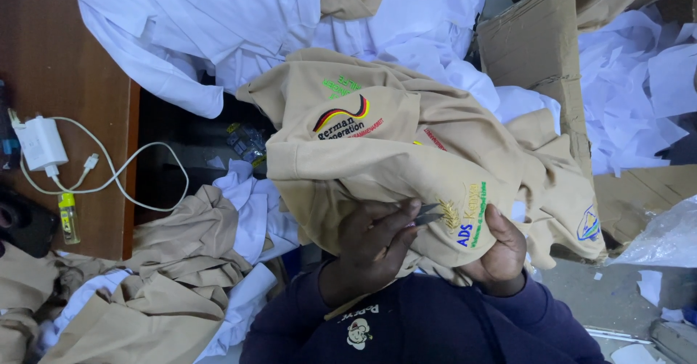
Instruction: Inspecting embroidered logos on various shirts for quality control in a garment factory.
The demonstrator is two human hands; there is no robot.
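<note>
Left hand (374,244) pinches snips (428,219) at embroidery on tan shirt (406,153), which right hand (501,251) grips in the lap; trimming looks mid-way, with more shirts (174,284) piled around, apparently waiting.

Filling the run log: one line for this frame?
left hand: snips at embroidery | right hand: grips tan garment | nearby: white cloth, charger
</note>
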